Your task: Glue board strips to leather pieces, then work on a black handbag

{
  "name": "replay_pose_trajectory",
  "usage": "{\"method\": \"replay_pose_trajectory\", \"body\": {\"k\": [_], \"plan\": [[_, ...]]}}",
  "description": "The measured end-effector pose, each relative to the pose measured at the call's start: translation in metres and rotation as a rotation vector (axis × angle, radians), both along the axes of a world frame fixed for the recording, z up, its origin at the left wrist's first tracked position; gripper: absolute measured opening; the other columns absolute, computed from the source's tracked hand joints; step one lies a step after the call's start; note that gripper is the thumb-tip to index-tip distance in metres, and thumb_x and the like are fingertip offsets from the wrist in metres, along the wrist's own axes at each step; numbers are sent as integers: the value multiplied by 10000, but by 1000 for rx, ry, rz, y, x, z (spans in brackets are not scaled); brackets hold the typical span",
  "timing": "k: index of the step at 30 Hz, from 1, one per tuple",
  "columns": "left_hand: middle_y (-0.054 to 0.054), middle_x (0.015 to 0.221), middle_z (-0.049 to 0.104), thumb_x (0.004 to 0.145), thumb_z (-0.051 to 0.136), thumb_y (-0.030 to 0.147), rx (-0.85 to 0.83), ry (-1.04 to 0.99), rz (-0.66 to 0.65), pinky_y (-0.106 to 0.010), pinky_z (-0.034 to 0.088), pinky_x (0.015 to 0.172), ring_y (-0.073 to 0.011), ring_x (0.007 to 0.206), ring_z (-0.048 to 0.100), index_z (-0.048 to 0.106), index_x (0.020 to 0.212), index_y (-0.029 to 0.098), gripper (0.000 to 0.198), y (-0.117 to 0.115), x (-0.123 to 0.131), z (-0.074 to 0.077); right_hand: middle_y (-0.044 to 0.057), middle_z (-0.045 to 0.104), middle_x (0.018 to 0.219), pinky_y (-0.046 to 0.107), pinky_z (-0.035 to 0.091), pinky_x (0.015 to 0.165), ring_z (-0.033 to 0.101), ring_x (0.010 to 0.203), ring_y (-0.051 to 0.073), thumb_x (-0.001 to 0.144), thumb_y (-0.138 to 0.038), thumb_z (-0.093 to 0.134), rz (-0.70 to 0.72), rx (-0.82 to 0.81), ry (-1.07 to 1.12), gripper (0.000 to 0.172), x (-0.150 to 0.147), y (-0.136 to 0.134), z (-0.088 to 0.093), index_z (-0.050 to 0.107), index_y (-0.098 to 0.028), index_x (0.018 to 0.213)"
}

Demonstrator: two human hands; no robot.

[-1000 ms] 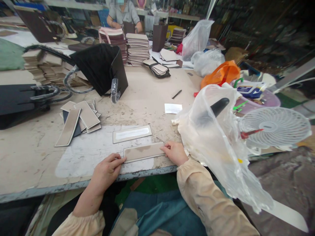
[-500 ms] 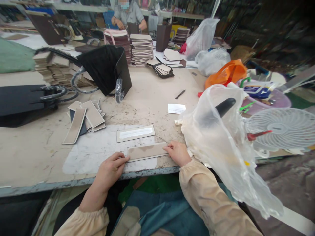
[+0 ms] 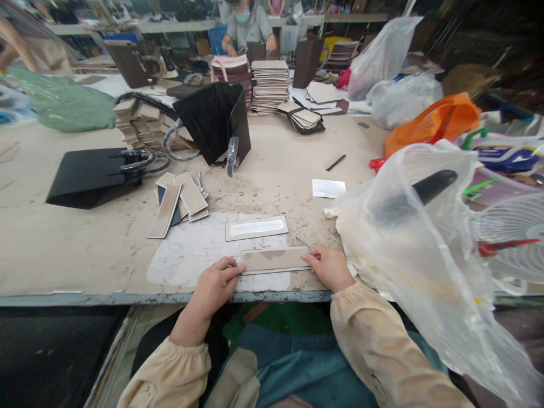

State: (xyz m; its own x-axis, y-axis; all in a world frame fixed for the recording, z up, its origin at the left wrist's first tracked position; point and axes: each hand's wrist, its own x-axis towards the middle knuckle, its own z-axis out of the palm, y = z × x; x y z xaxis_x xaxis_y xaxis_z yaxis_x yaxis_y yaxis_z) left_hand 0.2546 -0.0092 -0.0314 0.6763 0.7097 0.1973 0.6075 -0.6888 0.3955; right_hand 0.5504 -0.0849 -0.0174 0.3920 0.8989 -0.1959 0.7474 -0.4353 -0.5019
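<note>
A long beige strip [image 3: 274, 260] lies flat near the table's front edge. My left hand [image 3: 217, 283] pinches its left end with closed fingers. My right hand [image 3: 329, 267] presses on its right end, fingers curled together. Just beyond lies a second strip with a pale glossy centre [image 3: 256, 227]. Both strips rest on a whitish patch [image 3: 187, 258] of the worn table [image 3: 76, 249].
A loose pile of similar strips [image 3: 181, 198] lies left of centre. A flat black bag [image 3: 93, 175] and an upright black bag [image 3: 215, 122] stand behind. A big clear plastic bag [image 3: 420, 238] crowds my right side. Stacks of pieces [image 3: 269, 85] and another person [image 3: 249, 25] are at the far end.
The view has swung to the left, so everything sits further right in the picture. Both hands keep the same hold on the beige strip.
</note>
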Motion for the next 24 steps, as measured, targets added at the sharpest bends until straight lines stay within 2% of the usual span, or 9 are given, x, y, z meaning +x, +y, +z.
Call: {"method": "replay_pose_trajectory", "body": {"k": [10,24], "plan": [[-41,954,651,861,434,280,54,-12,5,-218,520,714,-147,819,647,714,949,246,296,4,-4,-8,13,661,645,253,397,655,593,641,150,797,-377,602,-6,25,-23,211,-3,0,3,648,-195,700],[-45,960,649,858,426,280,81,27,-8,-208,523,692,-141,794,651,712,954,247,303,5,-5,-9,27,660,659,267,403,663,602,688,170,805,-382,592,-6,-18,-44,220,-3,2,6,657,-198,704]]}}
